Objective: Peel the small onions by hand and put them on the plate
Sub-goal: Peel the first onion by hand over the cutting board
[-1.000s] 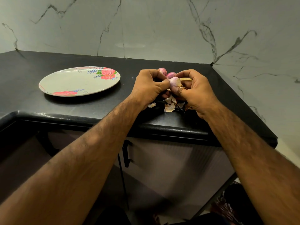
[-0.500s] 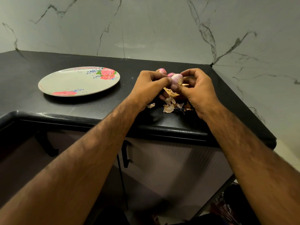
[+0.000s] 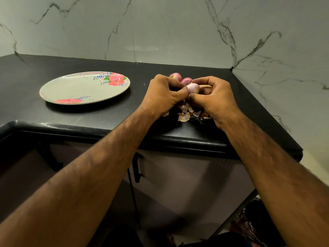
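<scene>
A pale, partly peeled small onion (image 3: 193, 87) is held just above the black counter between both hands. My left hand (image 3: 164, 94) pinches its left side with thumb and fingertips. My right hand (image 3: 214, 98) curls round its right and lower side. Two unpeeled pink onions (image 3: 186, 80) lie on the counter right behind my hands. Dry onion skins (image 3: 186, 113) are strewn on the counter beneath my hands. The flowered white plate (image 3: 71, 90) sits to the left with nothing on it.
The black counter (image 3: 106, 113) has a rounded front edge and ends at the right past my right hand. A marble wall stands behind and to the right. Cabinet doors with a dark handle (image 3: 137, 168) are below.
The loose flake of skin that hung between my thumbs half a second ago is gone from them. The onion has turned slightly and my thumbs have closed in beneath it.
</scene>
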